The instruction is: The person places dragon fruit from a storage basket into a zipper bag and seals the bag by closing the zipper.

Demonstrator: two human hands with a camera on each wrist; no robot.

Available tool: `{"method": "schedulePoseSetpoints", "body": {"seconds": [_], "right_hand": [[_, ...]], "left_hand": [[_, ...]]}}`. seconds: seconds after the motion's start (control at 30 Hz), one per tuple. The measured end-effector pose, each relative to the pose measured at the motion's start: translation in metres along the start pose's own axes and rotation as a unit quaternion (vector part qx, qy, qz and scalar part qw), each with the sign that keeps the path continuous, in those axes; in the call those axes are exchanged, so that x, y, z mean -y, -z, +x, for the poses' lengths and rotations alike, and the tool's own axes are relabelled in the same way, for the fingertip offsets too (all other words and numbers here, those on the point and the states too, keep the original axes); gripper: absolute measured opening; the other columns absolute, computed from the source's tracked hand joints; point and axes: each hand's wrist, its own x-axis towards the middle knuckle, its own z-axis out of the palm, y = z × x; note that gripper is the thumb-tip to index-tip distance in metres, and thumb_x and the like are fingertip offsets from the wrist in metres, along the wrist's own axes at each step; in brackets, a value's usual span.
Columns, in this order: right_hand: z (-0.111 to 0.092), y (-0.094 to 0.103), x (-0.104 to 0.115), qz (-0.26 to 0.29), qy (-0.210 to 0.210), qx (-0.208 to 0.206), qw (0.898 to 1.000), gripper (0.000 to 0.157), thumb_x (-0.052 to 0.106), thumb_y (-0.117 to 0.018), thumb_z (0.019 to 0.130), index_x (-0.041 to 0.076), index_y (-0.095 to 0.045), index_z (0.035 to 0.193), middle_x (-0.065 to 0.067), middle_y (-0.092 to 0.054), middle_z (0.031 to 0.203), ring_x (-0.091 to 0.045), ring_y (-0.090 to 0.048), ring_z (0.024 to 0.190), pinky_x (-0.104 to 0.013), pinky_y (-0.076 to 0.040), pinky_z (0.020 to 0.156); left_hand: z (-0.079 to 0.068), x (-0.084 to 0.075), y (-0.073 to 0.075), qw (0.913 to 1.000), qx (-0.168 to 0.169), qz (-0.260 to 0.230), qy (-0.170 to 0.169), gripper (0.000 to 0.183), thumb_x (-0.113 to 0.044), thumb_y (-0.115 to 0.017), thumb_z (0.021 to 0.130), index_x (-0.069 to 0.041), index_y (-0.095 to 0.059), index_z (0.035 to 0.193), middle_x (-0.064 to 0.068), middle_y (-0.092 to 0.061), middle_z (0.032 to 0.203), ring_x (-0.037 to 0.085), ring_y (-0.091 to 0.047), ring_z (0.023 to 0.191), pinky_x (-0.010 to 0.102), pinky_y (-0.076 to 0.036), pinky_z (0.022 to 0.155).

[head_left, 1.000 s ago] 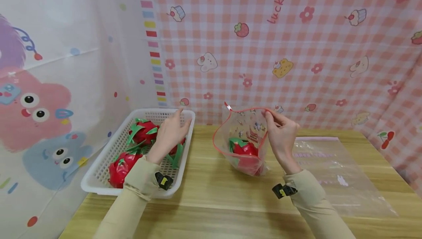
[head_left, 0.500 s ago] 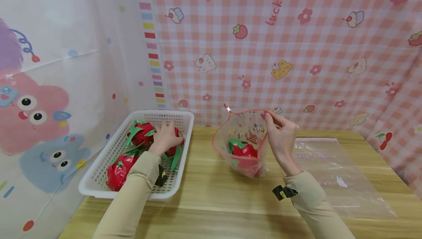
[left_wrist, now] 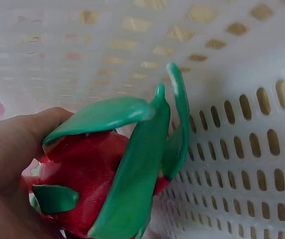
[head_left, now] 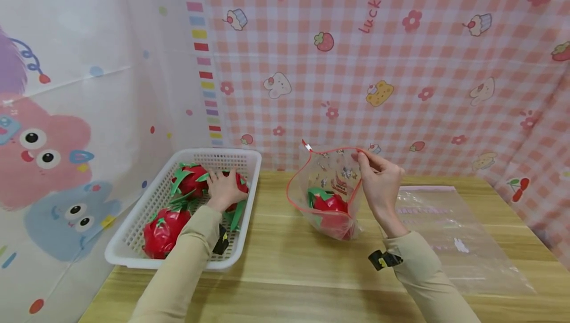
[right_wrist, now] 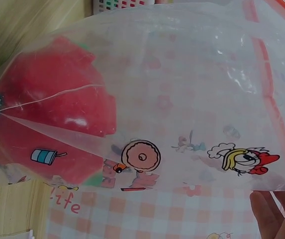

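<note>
Head view: I am watching the left hand [head_left: 224,192], above the basket [head_left: 138,263] at lower left a second ago, now resting lower, on the right-hand dragon fruit [head_left: 241,183]. Right of centre, the right hand [head_left: 382,179] is still pinching the clear bag [head_left: 307,179] by its red rim; the bagged fruit [head_left: 329,203] is sitting inside, unchanged.

Left wrist view: the left hand is grasping its fruit, lower left.

Right wrist view: the bagged fruit is occupying the left side, fingers [right_wrist: 267,214] showing lower right.
</note>
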Motion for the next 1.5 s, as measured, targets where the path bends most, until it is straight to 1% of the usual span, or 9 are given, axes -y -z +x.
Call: {"method": "schedulePoseSetpoints", "body": {"seconds": [0.13, 0.33, 0.4, 0.5, 0.53, 0.63, 0.9, 1.2, 1.5], "right_hand": [[0.0, 0.0, 0.001, -0.002, -0.005, 0.001, 1.0, 0.02, 0.008, -0.059, 0.091, -0.003, -0.072, 0.102, -0.022, -0.072, 0.092, 0.019, -0.06, 0.075, -0.011, -0.025, 0.04], [0.001, 0.002, -0.002, -0.005, -0.005, 0.007, 1.0, 0.021, 0.014, -0.06, 0.092, 0.003, -0.074, 0.103, -0.016, -0.074, 0.092, 0.018, -0.061, 0.075, -0.013, -0.024, 0.038], [0.001, 0.003, -0.003, -0.003, -0.001, 0.007, 1.0, 0.021, 0.016, -0.061, 0.092, 0.005, -0.074, 0.102, -0.015, -0.074, 0.092, 0.017, -0.062, 0.075, -0.013, -0.023, 0.037], [0.001, 0.003, -0.005, -0.001, 0.002, 0.008, 1.0, 0.021, 0.017, -0.061, 0.091, 0.005, -0.074, 0.102, -0.015, -0.074, 0.091, 0.016, -0.062, 0.074, -0.014, -0.023, 0.037], [0.001, 0.003, -0.005, -0.001, 0.001, 0.008, 1.0, 0.02, 0.017, -0.061, 0.091, 0.006, -0.074, 0.102, -0.015, -0.074, 0.091, 0.016, -0.062, 0.074, -0.014, -0.023, 0.037], [0.002, 0.003, -0.005, -0.002, -0.002, 0.01, 1.0, 0.02, 0.018, -0.061, 0.092, 0.007, -0.075, 0.102, -0.015, -0.074, 0.091, 0.016, -0.062, 0.074, -0.014, -0.023, 0.037], [0.003, 0.005, -0.004, -0.008, -0.008, 0.025, 1.0, 0.023, 0.019, -0.06, 0.092, 0.004, -0.074, 0.103, -0.016, -0.074, 0.091, 0.016, -0.061, 0.074, -0.011, -0.034, 0.044], [0.003, 0.004, 0.001, -0.02, 0.019, 0.051, 0.998, 0.019, 0.014, -0.062, 0.09, 0.003, -0.075, 0.099, -0.016, -0.074, 0.089, 0.018, -0.06, 0.072, -0.013, -0.026, 0.037], [0.005, 0.002, 0.003, -0.039, 0.044, 0.047, 0.997, 0.018, 0.012, -0.063, 0.089, 0.0, -0.075, 0.097, -0.017, -0.074, 0.089, 0.023, -0.057, 0.07, -0.01, -0.032, 0.039]], "left_hand": [[0.0, 0.002, -0.003, 0.9997, -0.016, 0.008, -0.015, 0.08, -0.037, -0.069, 0.081, -0.007, -0.033, 0.145, 0.04, -0.025, 0.146, 0.054, -0.02, 0.139, 0.062, -0.015, 0.114], [0.004, 0.001, -0.01, 0.9965, -0.074, 0.034, -0.018, 0.071, -0.038, -0.073, 0.076, -0.007, -0.045, 0.133, 0.034, -0.047, 0.127, 0.05, -0.05, 0.111, 0.059, -0.039, 0.097], [0.004, 0.0, -0.011, 0.9966, -0.077, 0.028, -0.009, 0.07, -0.037, -0.073, 0.075, -0.007, -0.046, 0.132, 0.033, -0.047, 0.127, 0.049, -0.05, 0.109, 0.059, -0.041, 0.093], [0.005, 0.0, -0.012, 0.9979, -0.064, -0.007, 0.005, 0.072, -0.036, -0.073, 0.076, -0.009, -0.043, 0.135, 0.034, -0.04, 0.134, 0.052, -0.045, 0.115, 0.068, -0.04, 0.09], [0.002, -0.002, -0.008, 0.9986, -0.045, -0.022, 0.014, 0.073, -0.034, -0.072, 0.078, -0.009, -0.04, 0.139, 0.034, -0.035, 0.14, 0.053, -0.04, 0.122, 0.071, -0.037, 0.092], [0.002, -0.001, -0.007, 0.9982, -0.028, -0.049, 0.022, 0.076, -0.033, -0.073, 0.078, -0.011, -0.037, 0.141, 0.033, -0.027, 0.145, 0.056, -0.031, 0.128, 0.077, -0.035, 0.087], [0.001, 0.001, -0.003, 0.9982, -0.032, -0.05, 0.005, 0.072, -0.033, -0.074, 0.077, -0.008, -0.042, 0.137, 0.034, -0.037, 0.136, 0.058, -0.043, 0.113, 0.07, -0.046, 0.076], [-0.002, 0.001, 0.001, 0.9978, -0.047, -0.046, 0.005, 0.072, -0.032, -0.076, 0.073, -0.01, -0.047, 0.135, 0.03, -0.05, 0.126, 0.051, -0.052, 0.105, 0.058, -0.051, 0.064], [-0.013, -0.003, 0.012, 0.9928, -0.099, -0.062, -0.022, 0.07, -0.029, -0.08, 0.07, -0.008, -0.051, 0.131, 0.027, -0.057, 0.117, 0.048, -0.058, 0.098, 0.055, -0.053, 0.069]]}}
